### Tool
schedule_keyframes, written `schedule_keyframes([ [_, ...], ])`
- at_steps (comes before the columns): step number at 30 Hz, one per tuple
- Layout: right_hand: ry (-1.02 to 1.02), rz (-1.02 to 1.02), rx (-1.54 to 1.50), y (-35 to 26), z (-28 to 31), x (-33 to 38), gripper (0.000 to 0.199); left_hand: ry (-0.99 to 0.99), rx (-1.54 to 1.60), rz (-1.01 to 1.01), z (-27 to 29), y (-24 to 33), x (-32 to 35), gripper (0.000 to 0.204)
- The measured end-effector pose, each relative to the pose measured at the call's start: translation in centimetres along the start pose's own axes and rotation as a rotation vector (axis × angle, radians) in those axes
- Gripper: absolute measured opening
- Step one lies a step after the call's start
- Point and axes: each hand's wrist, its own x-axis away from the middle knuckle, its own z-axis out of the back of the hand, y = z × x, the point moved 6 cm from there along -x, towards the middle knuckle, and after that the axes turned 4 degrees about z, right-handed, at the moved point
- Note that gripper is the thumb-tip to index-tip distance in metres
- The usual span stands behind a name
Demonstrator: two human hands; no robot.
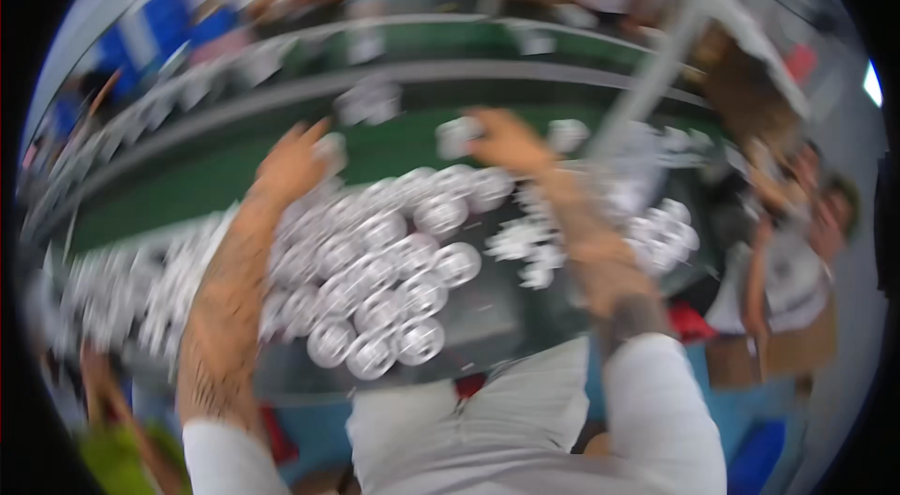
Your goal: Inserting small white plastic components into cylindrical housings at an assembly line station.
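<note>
My two arms reach forward over the table to the green conveyor belt (412,134). My right hand (511,143) is closed, its fingertips pinching a small white part (457,137) just above the belt. Farther left, my left hand (292,162) has its fingers bent round a small whitish piece (331,152); motion blur hides its exact shape. Between my forearms many clear round cup-like parts (380,275) sit in rows on the dark table. Beside them, nearer my right forearm, is a loose pile of small white star-like pieces (525,242).
A cluster of white parts (369,101) and another white part (567,135) are on the belt. More clear parts (141,293) crowd the left. A pale metal post (661,64) rises at right. Co-workers sit across the belt and at both sides; a cardboard box (802,350) stands right.
</note>
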Motion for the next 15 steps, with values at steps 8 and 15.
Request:
schedule_keyframes([
  [8,0.231,0.036,0.252,-3.6,-2.1,-1.8,0.045,-0.161,0.009,0.014,-4.1,-1.8,-3.1,0.052],
  [15,0.217,0.195,-0.060,-9.7,1.5,18.6,0.052,0.041,0.332,-0.372,10.0,14.1,3.4,0.047],
])
